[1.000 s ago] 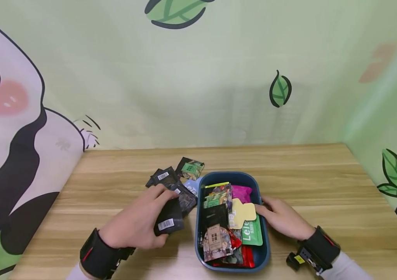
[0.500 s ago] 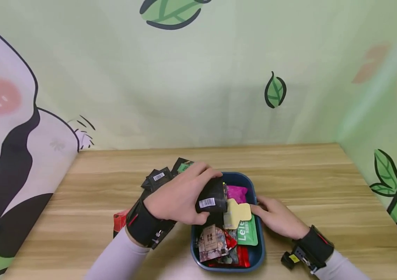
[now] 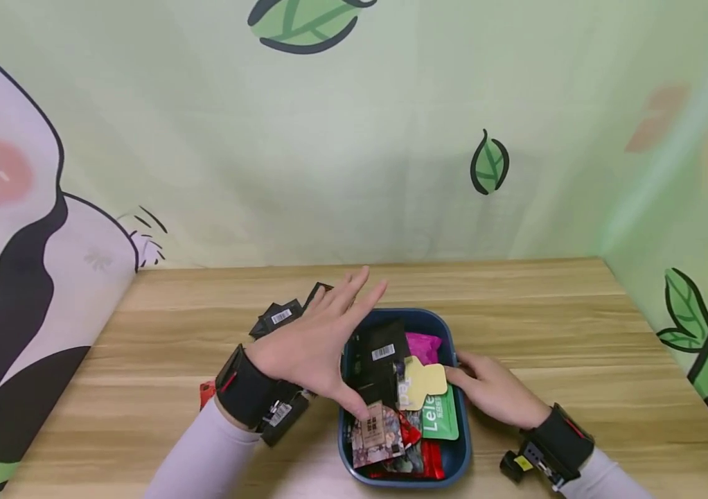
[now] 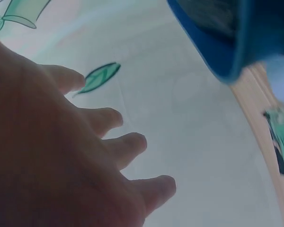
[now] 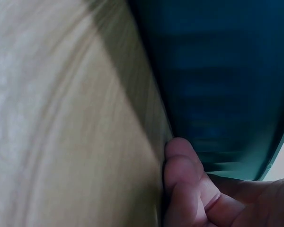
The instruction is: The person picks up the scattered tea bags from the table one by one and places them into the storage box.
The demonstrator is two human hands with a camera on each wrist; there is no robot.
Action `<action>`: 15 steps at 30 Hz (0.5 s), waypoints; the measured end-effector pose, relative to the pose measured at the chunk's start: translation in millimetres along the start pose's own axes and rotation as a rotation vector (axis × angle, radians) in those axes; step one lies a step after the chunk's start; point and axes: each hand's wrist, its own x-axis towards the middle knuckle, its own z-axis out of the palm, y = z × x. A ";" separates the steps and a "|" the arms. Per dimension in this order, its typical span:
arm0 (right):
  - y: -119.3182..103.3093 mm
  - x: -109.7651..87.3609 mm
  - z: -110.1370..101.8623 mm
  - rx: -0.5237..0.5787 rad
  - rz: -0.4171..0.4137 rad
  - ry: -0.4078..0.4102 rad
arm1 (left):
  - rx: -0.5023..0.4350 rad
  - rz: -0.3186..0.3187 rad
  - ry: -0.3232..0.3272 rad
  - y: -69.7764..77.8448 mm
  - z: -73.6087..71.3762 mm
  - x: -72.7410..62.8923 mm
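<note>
A dark blue plastic bin [image 3: 467,454] sits on the table, filled with flat packets. Over its left side hovers my left hand [image 3: 310,346], fingers spread and holding nothing. A black packet [image 3: 381,350] with a white barcode label lies in the bin just right of that hand. My right hand [image 3: 497,388] grips the bin's right side, thumb at the rim; the right wrist view shows its curled fingers [image 5: 182,172] against the outer wall. Black packets [image 3: 279,317] lie on the table left of the bin, partly hidden by my left hand and wrist.
In the bin are also a pink packet [image 3: 424,346], a yellow card-like piece [image 3: 427,387], a green packet [image 3: 441,418] and a brown patterned packet [image 3: 374,443]. A red packet [image 3: 207,394] shows left of my left wrist. The table [image 3: 547,312] meets a printed backdrop [image 3: 391,173].
My left hand carried a black packet from the table pile rightward over the bin and let it go inside; its fingers have spread. The right hand stays on the bin.
</note>
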 end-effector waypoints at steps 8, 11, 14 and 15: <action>-0.4 1.0 -0.5 -0.014 -0.015 0.002 | 0.006 -0.100 0.023 -25.5 -4.4 -45.3; -0.1 0.8 -0.2 -0.022 -0.006 0.000 | 0.015 -0.138 0.037 -38.2 -4.4 -65.1; 0.3 -0.1 0.0 -0.030 -0.005 0.004 | 0.022 -0.196 0.041 -52.3 -1.0 -85.2; 0.4 -0.6 -0.1 -0.033 -0.006 0.005 | 0.024 -0.218 0.038 -57.1 0.6 -91.8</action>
